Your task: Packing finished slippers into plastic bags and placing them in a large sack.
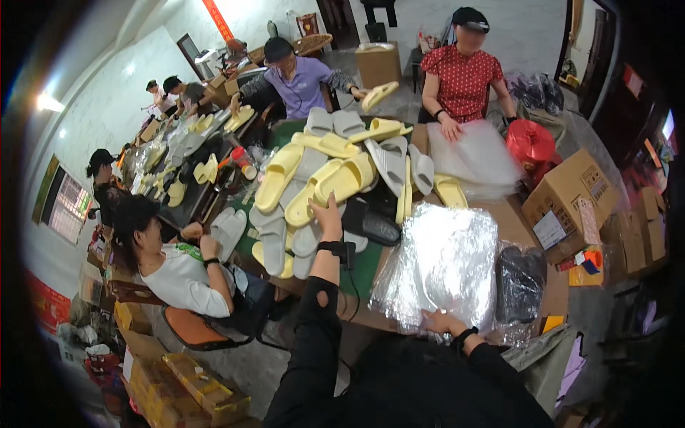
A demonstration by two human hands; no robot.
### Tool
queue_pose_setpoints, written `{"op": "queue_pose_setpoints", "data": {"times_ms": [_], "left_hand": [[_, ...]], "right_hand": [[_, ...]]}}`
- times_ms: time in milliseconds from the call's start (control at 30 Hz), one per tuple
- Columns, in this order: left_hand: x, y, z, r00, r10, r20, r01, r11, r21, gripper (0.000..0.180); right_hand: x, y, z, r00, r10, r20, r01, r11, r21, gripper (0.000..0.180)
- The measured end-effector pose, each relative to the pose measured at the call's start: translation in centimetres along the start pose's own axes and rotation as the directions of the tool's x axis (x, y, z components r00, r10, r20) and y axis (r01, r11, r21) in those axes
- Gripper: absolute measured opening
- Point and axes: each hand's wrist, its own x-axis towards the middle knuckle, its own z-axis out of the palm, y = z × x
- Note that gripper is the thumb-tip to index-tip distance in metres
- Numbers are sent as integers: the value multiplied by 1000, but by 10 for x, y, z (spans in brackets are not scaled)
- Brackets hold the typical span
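My left hand (327,220) reaches into a heap of slippers and is closed on the near edge of a yellow slipper (349,177). Another yellow slipper (305,203) lies right against it, toward the left. A black slipper (371,222) is just right of my wrist, and grey slippers (269,232) lie to its left. On the near edge of a shiny stack of clear plastic bags (453,257) rests my right hand (442,322), its fingers stretched over the film. Beside that stack is a pair of dark slippers in a clear bag (519,282).
Across the table, a person in red stands at a pile of clear bags (471,157) beside a red bundle (530,141). A cardboard box (567,196) stands at the right. Other people sit around the tables on the left. An orange chair (203,328) and taped cartons (178,385) are at lower left.
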Motion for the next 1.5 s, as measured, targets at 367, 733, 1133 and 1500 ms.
{"op": "queue_pose_setpoints", "data": {"times_ms": [367, 733, 1133, 1500], "left_hand": [[68, 1, -24, 945, -199, 260, 326, 645, -691, 29], [5, 85, -54, 874, 175, 454, 296, 551, -780, 41], [-164, 48, -5, 302, -23, 953, 803, 545, -241, 49], [-230, 23, -3, 180, -82, 980, 882, 454, -125, 43]], "right_hand": [[0, -10, 12, 999, 10, -50, -10, 1000, 6, 71], [-4, -17, 4, 993, 106, -42, -108, 993, -44, 76], [-10, -34, -8, 996, 77, 46, -75, 996, -52, 69], [-25, -40, -10, 997, 63, 42, -52, 973, -224, 69]]}}
